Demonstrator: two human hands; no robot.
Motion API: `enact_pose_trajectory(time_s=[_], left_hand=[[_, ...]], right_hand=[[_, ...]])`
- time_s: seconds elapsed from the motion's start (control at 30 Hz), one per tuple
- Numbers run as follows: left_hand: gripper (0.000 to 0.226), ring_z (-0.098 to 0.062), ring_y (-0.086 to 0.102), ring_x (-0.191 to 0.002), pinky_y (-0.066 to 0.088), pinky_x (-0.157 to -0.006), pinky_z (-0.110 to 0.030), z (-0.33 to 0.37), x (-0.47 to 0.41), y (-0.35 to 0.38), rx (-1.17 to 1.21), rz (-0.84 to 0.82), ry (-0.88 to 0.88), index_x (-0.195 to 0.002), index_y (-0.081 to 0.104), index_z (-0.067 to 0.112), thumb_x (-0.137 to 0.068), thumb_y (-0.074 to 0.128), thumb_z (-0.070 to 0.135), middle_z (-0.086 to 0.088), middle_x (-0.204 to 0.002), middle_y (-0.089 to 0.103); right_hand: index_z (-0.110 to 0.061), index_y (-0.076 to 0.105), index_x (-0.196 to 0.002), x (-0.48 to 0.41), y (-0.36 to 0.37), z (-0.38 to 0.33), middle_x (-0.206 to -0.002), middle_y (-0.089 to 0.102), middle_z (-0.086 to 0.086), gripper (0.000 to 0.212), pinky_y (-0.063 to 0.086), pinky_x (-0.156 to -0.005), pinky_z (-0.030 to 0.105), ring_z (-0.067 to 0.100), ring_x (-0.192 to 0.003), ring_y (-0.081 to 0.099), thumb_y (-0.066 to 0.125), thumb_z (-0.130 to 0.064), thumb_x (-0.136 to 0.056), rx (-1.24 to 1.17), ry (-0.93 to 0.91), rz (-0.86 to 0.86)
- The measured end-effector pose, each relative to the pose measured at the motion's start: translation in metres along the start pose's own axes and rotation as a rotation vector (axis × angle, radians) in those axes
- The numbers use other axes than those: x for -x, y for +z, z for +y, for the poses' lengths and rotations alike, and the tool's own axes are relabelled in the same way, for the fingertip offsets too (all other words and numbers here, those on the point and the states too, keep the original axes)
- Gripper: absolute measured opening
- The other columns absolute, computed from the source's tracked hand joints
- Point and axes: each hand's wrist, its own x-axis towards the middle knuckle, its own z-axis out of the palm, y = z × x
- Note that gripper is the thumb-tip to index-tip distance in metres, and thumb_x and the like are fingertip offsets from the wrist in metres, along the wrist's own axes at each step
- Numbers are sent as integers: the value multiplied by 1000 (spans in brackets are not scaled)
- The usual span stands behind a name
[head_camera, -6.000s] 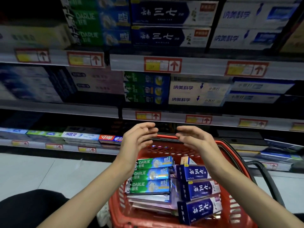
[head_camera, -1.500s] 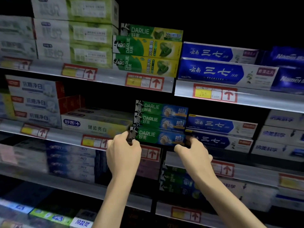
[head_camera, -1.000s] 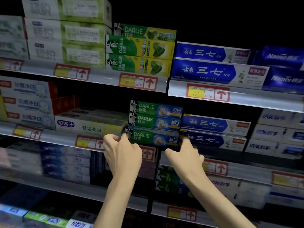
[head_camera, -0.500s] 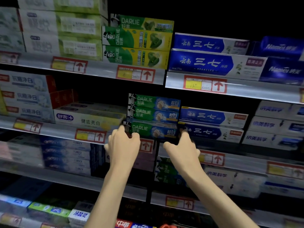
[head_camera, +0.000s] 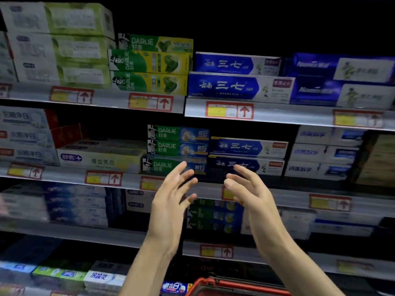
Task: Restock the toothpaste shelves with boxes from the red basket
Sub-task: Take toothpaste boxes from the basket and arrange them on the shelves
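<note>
Both grips empty: left hand (head_camera: 171, 201) and right hand (head_camera: 249, 189) are raised in front of the shelves, palms turned toward each other, fingers spread and loosely curled, touching nothing. A narrow gap separates the two hands.

Just above and beyond my left fingertips: a stack of three green-and-blue toothpaste boxes (head_camera: 177, 149) on the middle shelf (head_camera: 64, 177). Bottom box sits slightly further forward than the two above it; my left fingers overlap part of its front face in view, but I cannot tell any contact.

Beyond my right fingertips, touching the right side of that stack: two blue-and-white boxes (head_camera: 248, 153), one on the other.

Left of my left hand, same shelf: a long white-and-yellow box (head_camera: 100, 160) lying flat, then white-and-red boxes further out, blurred.

Upper shelf, above both hands: green-and-yellow boxes (head_camera: 149, 67) stacked three high, with dark blue boxes (head_camera: 237, 86) to their right. Red-and-yellow price tags (head_camera: 229, 111) with up arrows run along the shelf edges.

Below my wrists, at the bottom edge of view: rim of the red basket (head_camera: 235, 287). Only the rim shows; its contents are out of view.

Lower shelves behind my forearms hold more boxes, too blurred to read.
</note>
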Motion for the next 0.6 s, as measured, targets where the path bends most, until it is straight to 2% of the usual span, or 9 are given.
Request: enact_pose_trajectory(time_s=[0.13, 0.23, 0.3, 0.43, 0.53, 0.6], left_hand=[[48, -23, 64, -125, 42, -112, -52, -16, 27, 0, -80, -24, -18, -137, 62, 21, -92, 52, 34, -5, -132, 70], [44, -26, 63, -126, 42, -110, -50, -31, 49, -5, -88, -27, -64, -136, 63, 20, -95, 59, 32, -7, -132, 69], [47, -26, 63, -126, 44, -107, -47, -42, 61, -5, -117, -57, -95, -136, 63, 19, -92, 57, 32, -8, -132, 69], [47, -24, 66, -121, 47, -98, -40, -66, 74, 2, -233, -93, -171, -134, 64, 18, -91, 54, 34, -8, -129, 70], [34, -22, 70, -111, 50, -92, -35, -91, 81, 2, -312, -76, -277, -125, 69, 16, -96, 55, 28, -7, -118, 74], [27, -23, 71, -101, 51, -85, -33, -109, 86, 3, -384, -71, -377, -120, 71, 13, -102, 51, 21, -8, -107, 76]], right_hand=[[-43, 56, -138, 23, -32, -2, -128, 68, -19, 67, 47, -86, 19, -8, -112, 64, 79, -59, -77, 2, 26, 17], [-42, 58, -136, 40, -59, 1, -123, 68, -22, 60, 49, -81, 13, -12, -107, 63, 72, -54, -79, 25, 42, -6], [-40, 60, -133, 51, -76, 7, -121, 70, -20, 57, 51, -78, 10, -11, -105, 65, 71, -52, -78, 47, 60, -16], [-36, 62, -132, 81, -111, 27, -122, 73, -11, 55, 51, -84, 17, -3, -110, 67, 72, -46, -79, 98, 91, -39], [-34, 64, -131, 103, -135, 48, -122, 73, -8, 52, 50, -86, 16, 1, -114, 67, 73, -43, -80, 113, 138, -42], [-32, 66, -130, 113, -146, 65, -122, 73, -7, 53, 48, -89, 20, 2, -114, 67, 73, -44, -79, 132, 194, -42]])
